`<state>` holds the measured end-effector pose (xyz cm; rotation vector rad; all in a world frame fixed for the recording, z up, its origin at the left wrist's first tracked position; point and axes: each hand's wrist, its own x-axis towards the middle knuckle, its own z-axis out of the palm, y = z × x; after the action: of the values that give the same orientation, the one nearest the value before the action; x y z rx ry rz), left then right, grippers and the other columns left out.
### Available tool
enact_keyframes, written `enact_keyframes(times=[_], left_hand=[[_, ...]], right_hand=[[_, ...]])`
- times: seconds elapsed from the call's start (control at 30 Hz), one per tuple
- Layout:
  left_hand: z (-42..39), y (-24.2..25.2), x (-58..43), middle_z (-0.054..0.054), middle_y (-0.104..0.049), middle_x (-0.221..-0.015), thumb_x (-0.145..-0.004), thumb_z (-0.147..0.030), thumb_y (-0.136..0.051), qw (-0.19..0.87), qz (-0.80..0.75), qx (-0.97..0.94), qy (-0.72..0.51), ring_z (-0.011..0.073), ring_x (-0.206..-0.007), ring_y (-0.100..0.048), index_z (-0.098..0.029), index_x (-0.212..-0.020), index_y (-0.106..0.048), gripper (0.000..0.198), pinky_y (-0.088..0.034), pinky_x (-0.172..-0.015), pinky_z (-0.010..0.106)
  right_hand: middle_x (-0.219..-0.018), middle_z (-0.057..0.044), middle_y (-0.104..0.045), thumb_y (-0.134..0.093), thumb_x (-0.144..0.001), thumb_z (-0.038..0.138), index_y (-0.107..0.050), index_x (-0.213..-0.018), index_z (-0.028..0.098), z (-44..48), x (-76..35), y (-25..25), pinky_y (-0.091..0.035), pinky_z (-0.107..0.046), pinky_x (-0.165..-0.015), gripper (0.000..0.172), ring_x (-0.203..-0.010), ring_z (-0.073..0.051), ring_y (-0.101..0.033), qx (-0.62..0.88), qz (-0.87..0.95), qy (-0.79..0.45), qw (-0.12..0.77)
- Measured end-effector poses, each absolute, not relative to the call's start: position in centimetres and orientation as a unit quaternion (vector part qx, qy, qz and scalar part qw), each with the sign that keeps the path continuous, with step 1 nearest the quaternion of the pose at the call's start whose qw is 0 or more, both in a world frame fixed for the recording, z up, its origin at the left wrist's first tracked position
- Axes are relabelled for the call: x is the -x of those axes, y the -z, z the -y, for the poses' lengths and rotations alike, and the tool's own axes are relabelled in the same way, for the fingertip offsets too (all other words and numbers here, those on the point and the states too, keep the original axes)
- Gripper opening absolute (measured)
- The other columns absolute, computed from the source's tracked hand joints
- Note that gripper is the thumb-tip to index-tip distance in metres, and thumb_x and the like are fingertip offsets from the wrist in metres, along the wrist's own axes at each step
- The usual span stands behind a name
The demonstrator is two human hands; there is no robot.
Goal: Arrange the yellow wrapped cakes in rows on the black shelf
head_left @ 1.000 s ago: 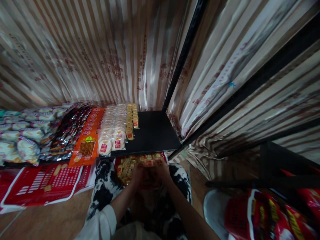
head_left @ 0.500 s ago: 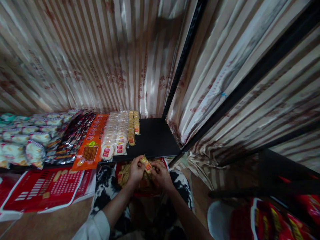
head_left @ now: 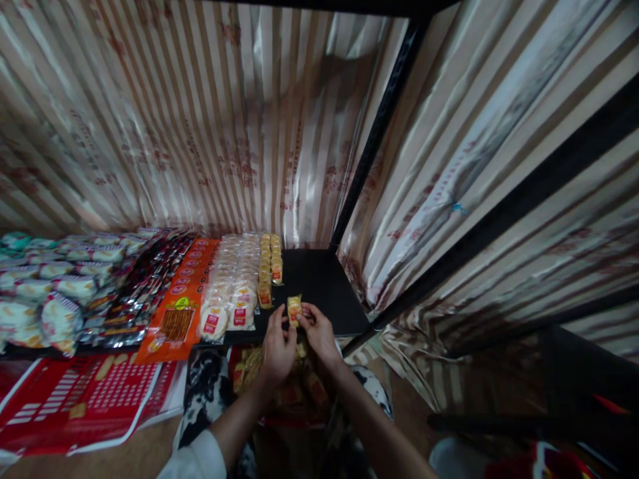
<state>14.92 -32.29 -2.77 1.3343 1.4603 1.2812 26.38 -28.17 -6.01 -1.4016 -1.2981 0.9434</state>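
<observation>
- Head view: L hand [head_left: 279, 346] & R hand [head_left: 319, 332] pinching yellow snack pkt [head_left: 294, 311] btwn them, at blk shelf [head_left: 324, 283] front edge.
- Matching pkts [head_left: 264, 293]: two rows from back edge, beside rnd white crackers [head_left: 242, 313].
- Red basket [head_left: 292, 422] below front edge.

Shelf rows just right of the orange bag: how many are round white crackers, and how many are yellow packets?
Round white crackers: 2 rows
Yellow packets: 2 rows
Total: 4 rows, not counting the single packet between the hands
</observation>
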Motion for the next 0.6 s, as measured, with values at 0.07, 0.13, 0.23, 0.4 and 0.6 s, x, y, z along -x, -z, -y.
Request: enact_keyframes(times=[0.07, 0.13, 0.23, 0.4, 0.6], left_hand=[[31.8, 3.3, -15.4, 0.012, -0.052, -0.127, -0.08, -0.022, -0.049, 0.405, -0.571, -0.509, -0.501, 0.0193, -0.104, -0.057, -0.018, -0.123, -0.051, 0.042, -0.047, -0.091, 0.034], [31.0, 3.6, -15.8, 0.011, -0.051, -0.132, -0.08, -0.02, -0.05, 0.428, -0.573, -0.482, -0.506, 0.0194, -0.114, -0.053, -0.019, -0.122, -0.052, 0.042, -0.038, -0.103, 0.034], [29.2, 3.9, -16.0, 0.009, -0.044, -0.14, -0.08, -0.019, -0.051, 0.455, -0.575, -0.455, -0.505, 0.0185, -0.131, -0.038, -0.018, -0.124, -0.052, 0.044, -0.022, -0.113, 0.031], [26.5, 4.4, -15.8, 0.009, -0.033, -0.148, -0.085, -0.022, -0.045, 0.48, -0.584, -0.46, -0.466, 0.0159, -0.138, -0.026, -0.014, -0.135, -0.041, 0.051, -0.013, -0.116, 0.03], [24.7, 5.6, -15.6, 0.009, -0.021, -0.152, -0.089, -0.026, -0.036, 0.488, -0.589, -0.473, -0.437, 0.0141, -0.14, -0.017, -0.012, -0.142, -0.027, 0.056, -0.011, -0.116, 0.03]], right_hand=[[-0.088, -0.005, -0.069, -0.058, -0.072, 0.035, -0.062, -0.096, 0.019, 26.3, -25.8, 6.3, -0.054, -0.03, -0.073, 0.029, -0.079, -0.018, -0.065, 0.577, 0.524, -0.38, 0.498], [-0.087, -0.005, -0.069, -0.056, -0.072, 0.034, -0.061, -0.096, 0.019, 24.4, -25.2, 6.7, -0.054, -0.03, -0.073, 0.028, -0.078, -0.017, -0.065, 0.577, 0.527, -0.372, 0.501], [-0.088, -0.005, -0.068, -0.055, -0.074, 0.033, -0.06, -0.098, 0.019, 22.1, -24.3, 7.1, -0.054, -0.03, -0.075, 0.029, -0.078, -0.017, -0.065, 0.585, 0.533, -0.357, 0.496], [-0.089, -0.005, -0.068, -0.055, -0.074, 0.032, -0.06, -0.098, 0.019, 19.3, -23.3, 7.5, -0.054, -0.03, -0.075, 0.028, -0.079, -0.017, -0.066, 0.597, 0.54, -0.349, 0.48], [-0.089, -0.002, -0.068, -0.055, -0.076, 0.03, -0.06, -0.097, 0.021, 17.8, -22.4, 8.1, -0.054, -0.03, -0.074, 0.023, -0.076, -0.016, -0.066, 0.629, 0.545, -0.337, 0.44]])
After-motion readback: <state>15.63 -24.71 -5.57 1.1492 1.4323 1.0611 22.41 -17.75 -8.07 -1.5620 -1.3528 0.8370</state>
